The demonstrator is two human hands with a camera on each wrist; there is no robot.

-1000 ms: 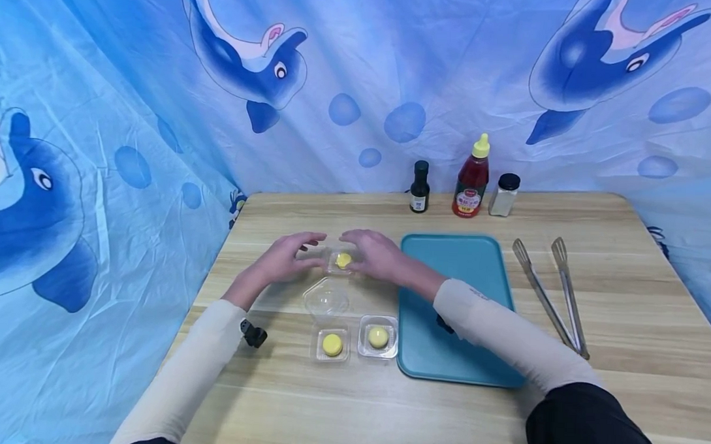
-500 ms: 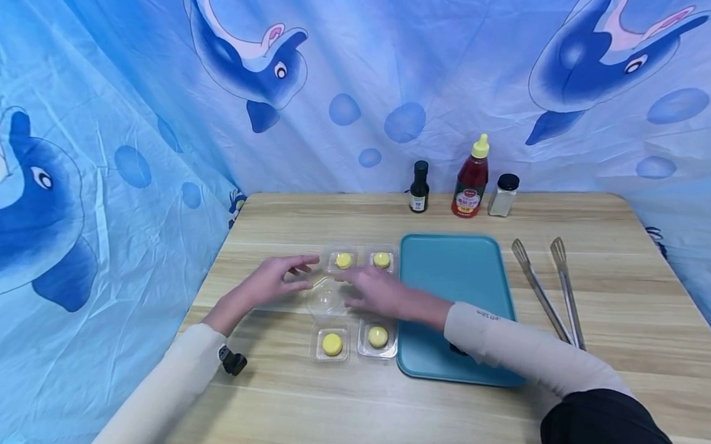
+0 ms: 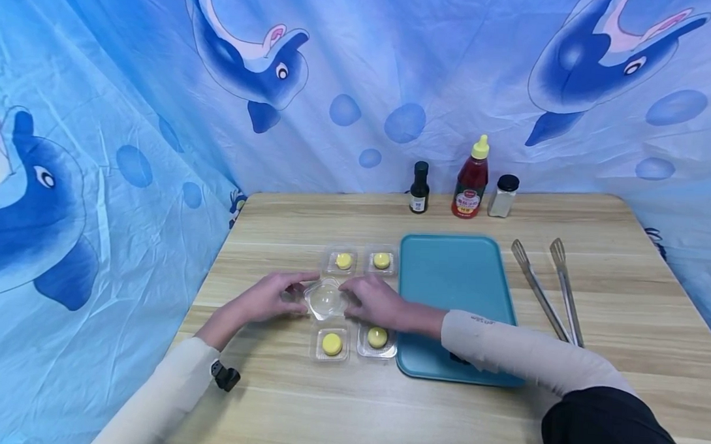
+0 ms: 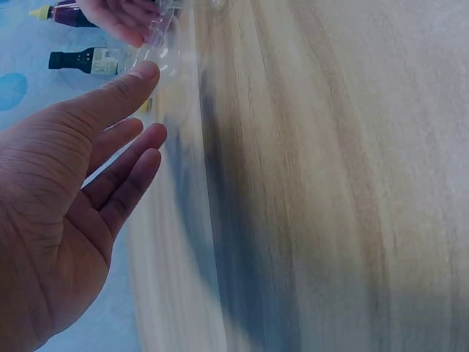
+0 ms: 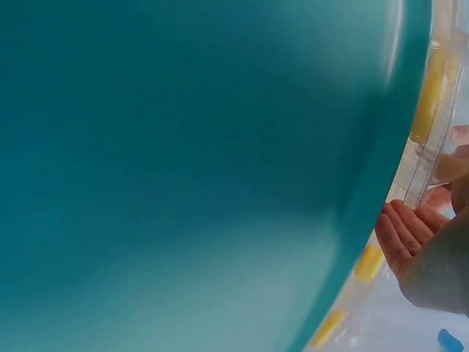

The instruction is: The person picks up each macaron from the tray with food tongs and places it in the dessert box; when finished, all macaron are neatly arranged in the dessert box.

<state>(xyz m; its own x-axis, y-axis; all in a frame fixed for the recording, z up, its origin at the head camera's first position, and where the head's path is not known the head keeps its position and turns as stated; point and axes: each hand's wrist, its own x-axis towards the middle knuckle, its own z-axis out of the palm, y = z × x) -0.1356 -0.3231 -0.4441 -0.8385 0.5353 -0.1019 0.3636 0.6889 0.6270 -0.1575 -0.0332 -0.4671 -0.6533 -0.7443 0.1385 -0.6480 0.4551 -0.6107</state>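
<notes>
A clear plastic domed lid [image 3: 326, 299] lies in the middle of a group of small clear boxes, each with a round yellow cake. My left hand [image 3: 275, 296] is at its left edge; the left wrist view has the thumb tip right at the plastic and the fingers [image 4: 135, 165] gently bent. From the opposite side, my right hand [image 3: 379, 302] reaches the lid with index finger and thumb spread along its edge. Two cakes, the back left one [image 3: 344, 261] and back right one [image 3: 381, 260], sit behind; the front left one [image 3: 331, 344] and front right one [image 3: 377, 337] are nearer.
A teal tray [image 3: 456, 278] lies right of the boxes, under my right forearm. Metal tongs [image 3: 544, 294] rest beyond it. At the back stand a dark sauce bottle [image 3: 419, 188], a red squeeze bottle [image 3: 471, 180] and a black-capped jar [image 3: 504, 196]. A blue dolphin curtain surrounds the table.
Both hands have come from the back left box toward me, down to the lid's two sides. The back right box, hidden earlier by my right hand, shows now.
</notes>
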